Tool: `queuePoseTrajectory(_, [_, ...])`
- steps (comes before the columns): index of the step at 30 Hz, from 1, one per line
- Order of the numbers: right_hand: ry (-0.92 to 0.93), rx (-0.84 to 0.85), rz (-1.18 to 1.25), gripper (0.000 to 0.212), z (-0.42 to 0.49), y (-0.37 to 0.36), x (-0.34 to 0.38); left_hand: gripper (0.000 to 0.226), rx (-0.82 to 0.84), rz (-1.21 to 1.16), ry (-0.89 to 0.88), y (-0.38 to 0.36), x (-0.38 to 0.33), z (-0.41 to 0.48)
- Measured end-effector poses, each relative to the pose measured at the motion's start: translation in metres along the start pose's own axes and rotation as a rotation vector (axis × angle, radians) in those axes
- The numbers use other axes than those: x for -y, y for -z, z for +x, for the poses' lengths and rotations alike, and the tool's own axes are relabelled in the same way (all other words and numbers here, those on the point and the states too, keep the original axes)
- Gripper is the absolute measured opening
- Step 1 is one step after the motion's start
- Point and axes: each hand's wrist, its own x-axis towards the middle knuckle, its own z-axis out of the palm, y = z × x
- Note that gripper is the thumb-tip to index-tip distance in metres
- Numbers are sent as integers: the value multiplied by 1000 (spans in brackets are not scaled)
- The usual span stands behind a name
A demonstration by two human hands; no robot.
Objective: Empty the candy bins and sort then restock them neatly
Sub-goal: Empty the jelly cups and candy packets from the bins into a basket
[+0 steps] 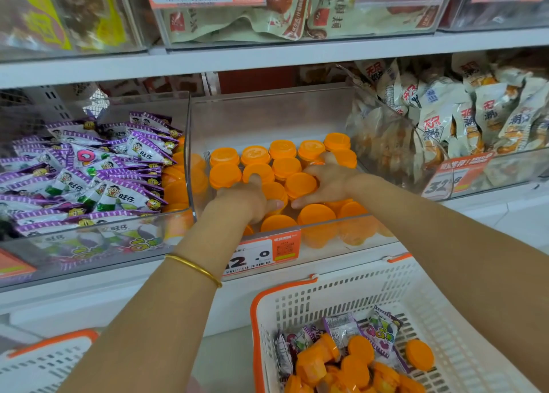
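Shop (price tags (261,254), snack bins (267,116))

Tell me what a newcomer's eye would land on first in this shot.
Bright orange cups crowd the middle clear bin, where the left hand and right hand grip some. Purple candy packets heap in the bin to its left, and a white basket below right holds a mix of both.

Single head-worn view — faces forward and down, close over clear bin (267,119), white basket (356,291) below
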Motion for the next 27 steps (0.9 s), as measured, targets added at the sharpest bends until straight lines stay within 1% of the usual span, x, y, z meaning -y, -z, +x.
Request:
queuePoseTrajectory(8, [-33,-25,49,96,4,-3,-4,71,-5,-40,36,1,0,-6])
queuePoseTrajectory(9, [-32,-20,78,92,6,-3,-5,72,-10,-44,35,1,-1,-8])
queuePoseTrajectory(11, [-32,0,157,79,9,1,-6,72,-23,-59,29,3,-1,-10])
queuePoseTrajectory(12, [-33,-5,169,76,9,2,-7,71,-30,-75,24,3,-2,-12])
queuePoseTrajectory(14, [-23,-32,143,80,1,5,-8,70,-50,-122,11,4,-2,-13])
queuePoseTrajectory(16, [-20,-71,160,82,-10,9,-10,69,-80,-162,-14,4,-2,-13])
queuePoseTrajectory(21, [-42,-225,339,79,-29,26,-8,68,-145,-272,-73,7,-2,-12])
queuePoseTrajectory(24, [-10,-355,423,69,-50,42,-8,65,-262,-326,-151,9,-2,-16])
queuePoseTrajectory(27, [4,-477,449,68,-79,59,-9,63,-423,-330,-238,13,-7,-30])
